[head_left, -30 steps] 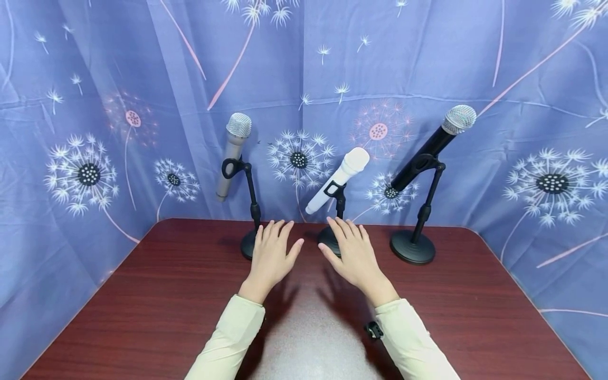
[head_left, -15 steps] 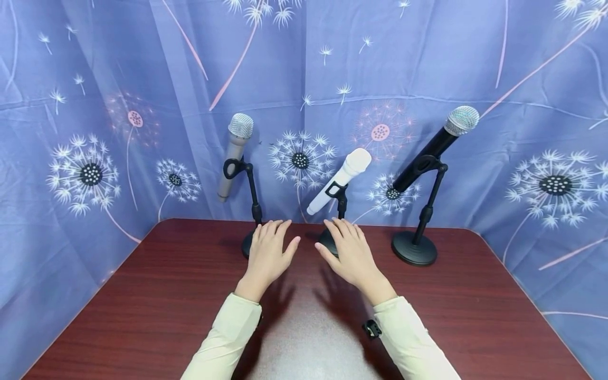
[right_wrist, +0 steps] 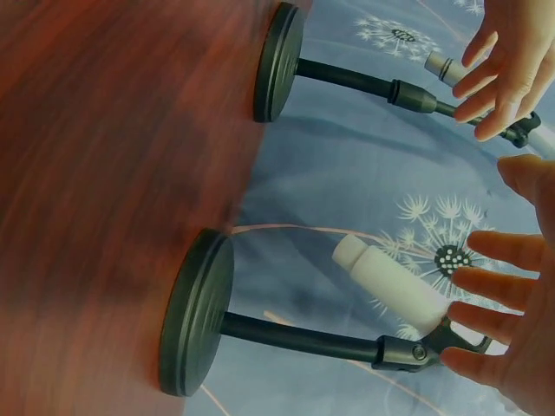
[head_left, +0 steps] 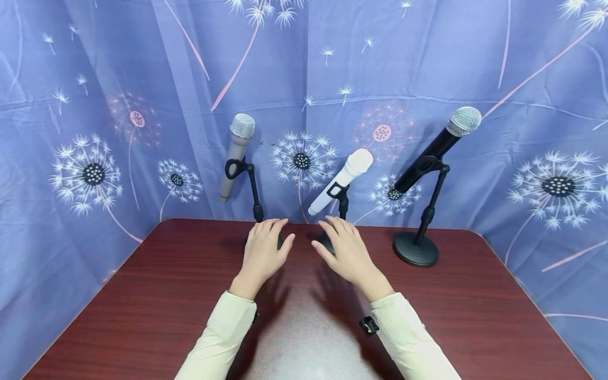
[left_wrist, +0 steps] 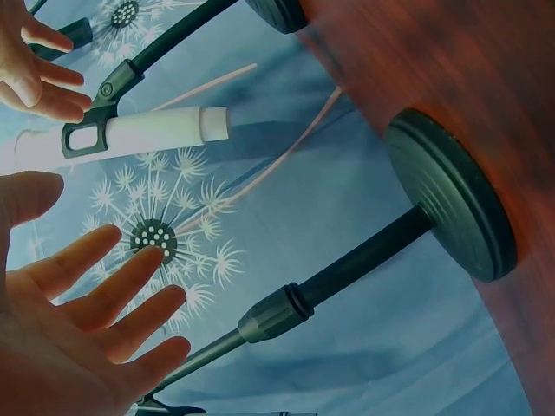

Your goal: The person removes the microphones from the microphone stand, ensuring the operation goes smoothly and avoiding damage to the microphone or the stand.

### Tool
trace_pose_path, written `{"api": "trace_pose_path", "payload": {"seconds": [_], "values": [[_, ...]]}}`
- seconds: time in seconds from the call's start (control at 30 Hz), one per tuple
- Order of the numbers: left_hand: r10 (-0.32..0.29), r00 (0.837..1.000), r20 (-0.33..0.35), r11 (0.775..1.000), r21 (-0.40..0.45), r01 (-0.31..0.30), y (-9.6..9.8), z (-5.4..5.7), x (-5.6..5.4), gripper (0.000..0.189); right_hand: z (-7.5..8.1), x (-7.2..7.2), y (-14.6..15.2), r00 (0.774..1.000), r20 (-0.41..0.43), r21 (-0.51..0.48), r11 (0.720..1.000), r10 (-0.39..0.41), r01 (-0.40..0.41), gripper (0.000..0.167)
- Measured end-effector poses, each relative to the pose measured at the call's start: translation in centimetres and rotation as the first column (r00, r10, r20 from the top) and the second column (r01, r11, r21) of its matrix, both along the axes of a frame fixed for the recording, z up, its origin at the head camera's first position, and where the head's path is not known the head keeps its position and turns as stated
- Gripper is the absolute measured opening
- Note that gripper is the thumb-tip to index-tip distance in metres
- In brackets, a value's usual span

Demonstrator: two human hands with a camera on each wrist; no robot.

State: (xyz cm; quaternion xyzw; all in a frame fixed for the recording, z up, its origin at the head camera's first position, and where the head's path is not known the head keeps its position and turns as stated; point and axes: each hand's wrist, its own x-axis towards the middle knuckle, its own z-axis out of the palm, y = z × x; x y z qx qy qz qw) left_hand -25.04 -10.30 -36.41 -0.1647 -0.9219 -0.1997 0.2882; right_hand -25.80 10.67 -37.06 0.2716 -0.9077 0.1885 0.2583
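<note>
Seen from the head camera, a person's left grip (head_left: 261, 250) and right grip (head_left: 349, 253), both empty with fingers extended and apart, hover over a dark red surface (head_left: 142, 295), a gray microphone (head_left: 236, 148) tilted in its stand beyond the left, a white microphone (head_left: 350, 168) slanting beyond the right, and a black microphone (head_left: 439, 143) leaning in another stand farther right. In the left-wrist view, the left fingers spread near the gray microphone's round-based stand (left_wrist: 347, 267), holding nothing. In the right-wrist view, the right fingers, likewise bare, overlap the white microphone's holder (right_wrist: 447, 334) in line of sight.
</note>
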Motion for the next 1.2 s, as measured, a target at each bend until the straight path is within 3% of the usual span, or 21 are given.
{"api": "trace_pose_path", "payload": {"seconds": [0.57, 0.97, 1.2], "values": [[-0.015, 1.000, 0.007, 0.999, 0.046, 0.014, -1.7, 1.7, 0.1, 0.035, 1.3, -0.9, -1.0, 0.993, -0.056, -0.016, 0.995, 0.102, -0.103, 0.047], [0.033, 0.999, -0.019, 0.994, 0.106, -0.031, -2.8, 3.1, -0.1, 0.031, 1.9, -1.7, -2.1, 0.992, 0.009, -0.020, 0.992, 0.123, -0.123, 0.045], [0.057, 0.997, -0.055, 0.992, 0.117, -0.050, -3.5, 4.0, -0.3, 0.029, 2.4, -2.6, -2.8, 0.985, 0.101, -0.079, 0.988, 0.142, -0.134, 0.046]]}}
